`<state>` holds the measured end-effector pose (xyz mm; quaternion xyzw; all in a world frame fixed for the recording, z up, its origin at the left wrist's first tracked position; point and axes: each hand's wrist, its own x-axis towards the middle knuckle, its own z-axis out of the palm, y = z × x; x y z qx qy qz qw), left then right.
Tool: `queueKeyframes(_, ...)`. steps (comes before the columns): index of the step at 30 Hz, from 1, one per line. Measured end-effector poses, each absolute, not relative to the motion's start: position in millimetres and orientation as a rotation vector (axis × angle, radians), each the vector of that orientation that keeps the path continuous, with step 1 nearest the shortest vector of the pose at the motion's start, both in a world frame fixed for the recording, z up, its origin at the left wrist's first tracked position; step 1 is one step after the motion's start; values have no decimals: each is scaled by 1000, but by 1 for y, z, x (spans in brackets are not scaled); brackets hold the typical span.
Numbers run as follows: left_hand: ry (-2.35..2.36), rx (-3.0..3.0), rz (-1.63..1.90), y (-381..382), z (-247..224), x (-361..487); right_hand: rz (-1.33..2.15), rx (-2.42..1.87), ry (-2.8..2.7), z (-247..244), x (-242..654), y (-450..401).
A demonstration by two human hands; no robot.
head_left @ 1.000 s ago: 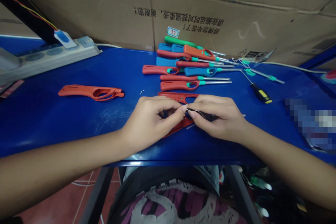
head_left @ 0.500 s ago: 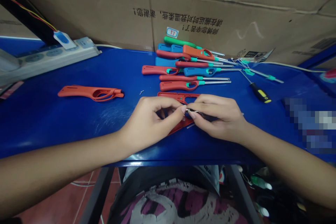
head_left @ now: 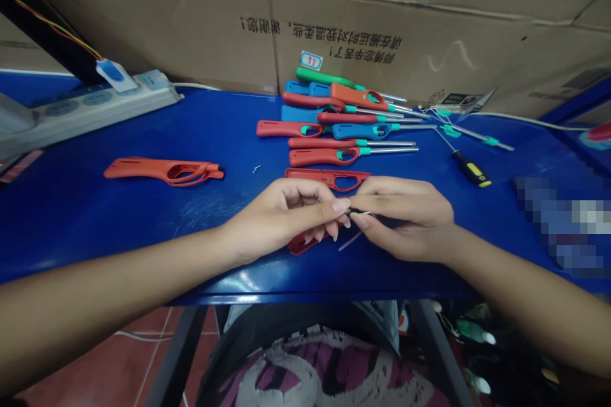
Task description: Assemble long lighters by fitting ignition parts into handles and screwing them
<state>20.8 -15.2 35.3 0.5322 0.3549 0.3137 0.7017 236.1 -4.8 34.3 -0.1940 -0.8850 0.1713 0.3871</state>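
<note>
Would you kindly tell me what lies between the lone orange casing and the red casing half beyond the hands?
In the head view, tiny metal pieces lie there on the blue table.

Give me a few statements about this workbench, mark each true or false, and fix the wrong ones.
1. A screwdriver lies to the right of the green lighter. True.
2. The green lighter is nearest the person. False: it lies at the back, by the cardboard box.
3. A white wire shows at the right grip. True.
4. The left grip is far from the right. False: their fingertips are close together.
5. A power strip is on the left. True.
</note>
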Motion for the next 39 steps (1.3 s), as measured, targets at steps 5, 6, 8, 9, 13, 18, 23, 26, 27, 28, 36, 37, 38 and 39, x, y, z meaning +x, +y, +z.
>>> queueKeyframes(5,731,1180,730,-14,34,18,508,-485,-2203,33,237,-3)
queueKeyframes(6,731,1194,738,-14,35,19,505,-484,-2205,34,237,-2)
queueKeyframes(8,733,1224,746,-14,36,20,480,-488,-2225,34,237,-2)
queueKeyframes(9,739,1238,748,-14,37,20,461,-491,-2237,35,237,-2)
queueKeyframes(13,762,1258,740,-15,39,21,357,-482,-2276,36,237,-3)
queueKeyframes(18,724,1175,699,-15,34,19,271,-453,-2322,35,239,-3)
queueKeyframes(23,715,1076,607,-14,32,19,224,-427,-2352,34,241,-2)
queueKeyframes(26,712,1076,560,-12,34,20,206,-425,-2349,34,241,-2)
queueKeyframes(27,718,1102,567,-12,35,19,214,-427,-2335,35,240,-2)
queueKeyframes(28,732,1142,583,-12,37,19,228,-431,-2319,35,240,-2)
queueKeyframes(36,1142,2328,532,-25,44,11,170,-533,-2246,39,244,2)
queueKeyframes(37,1154,2461,452,-27,43,10,166,-531,-2245,38,244,3)
queueKeyframes(38,1160,2552,373,-29,42,10,166,-523,-2245,38,245,3)
queueKeyframes(39,1162,2607,295,-30,41,9,168,-516,-2249,37,245,4)
